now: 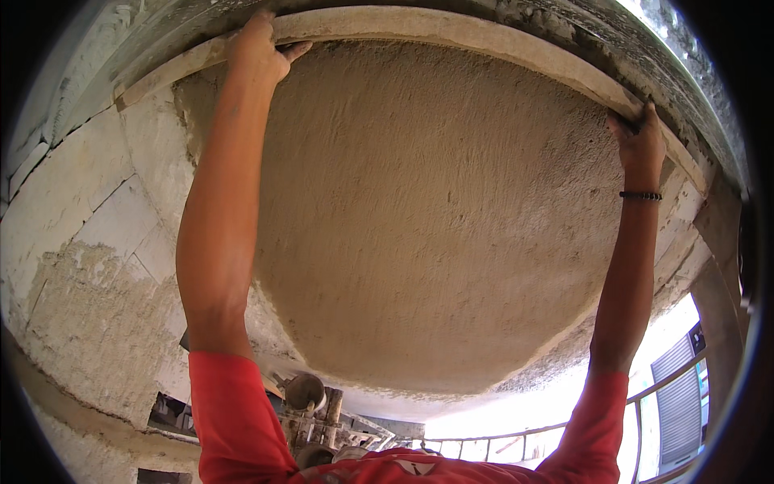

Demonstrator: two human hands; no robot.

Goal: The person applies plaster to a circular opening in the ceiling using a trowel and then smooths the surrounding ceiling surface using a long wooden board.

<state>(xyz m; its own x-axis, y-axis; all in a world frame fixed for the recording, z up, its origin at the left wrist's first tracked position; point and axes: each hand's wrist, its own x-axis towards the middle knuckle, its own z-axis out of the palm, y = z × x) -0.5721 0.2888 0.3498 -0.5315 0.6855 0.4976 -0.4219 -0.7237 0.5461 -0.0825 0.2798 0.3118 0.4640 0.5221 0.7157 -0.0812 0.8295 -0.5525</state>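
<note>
Both my arms, in red sleeves, reach up to a long straightedge (419, 24) that spans the top of the picture and looks bowed by the lens. My left hand (256, 55) grips it left of the middle, thumb stretched out below its lower edge. Near its right end, my right hand (642, 147) grips it too, the thumb on the lower side; a dark beaded bracelet circles that wrist. Below the straightedge lies a broad patch of grey-brown plaster (435, 210), with fine streaks and small pits on its surface. Parts of both hands' fingers are hidden behind the straightedge.
At the left is a pale block wall (121, 194) with visible joints and a rough mortar smear (97, 315). Low in the picture a round bucket (305, 392) stands by wooden posts. A metal railing (524, 444) and a grey shutter (677, 403) lie at the bright lower right.
</note>
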